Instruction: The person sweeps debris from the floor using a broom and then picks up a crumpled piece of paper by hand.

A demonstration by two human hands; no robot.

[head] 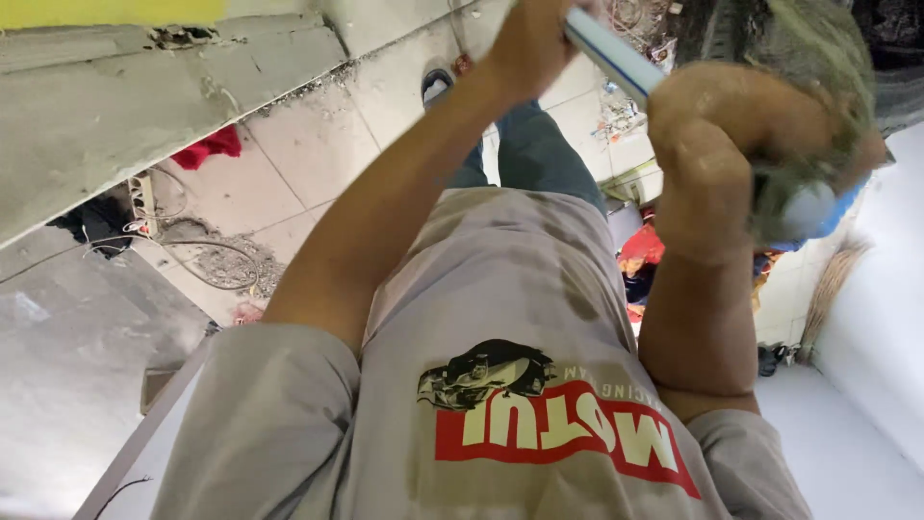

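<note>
Head view: two hands, left [527,43] and right [703,144], each grip clamped on one white pipe [611,56].

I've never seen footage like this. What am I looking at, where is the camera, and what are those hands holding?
There is no machine here, just a person at work. The one picture comes from a camera on the person's head, looking down past their grey shirt and jeans to the floor. The left hand and the right hand are raised close to the lens, and both grip a white pipe. By the right hand a greyish wad covers the pipe's end; what it is I cannot tell. Below, on the tiled floor, lie a red cloth and loose cables.
</note>
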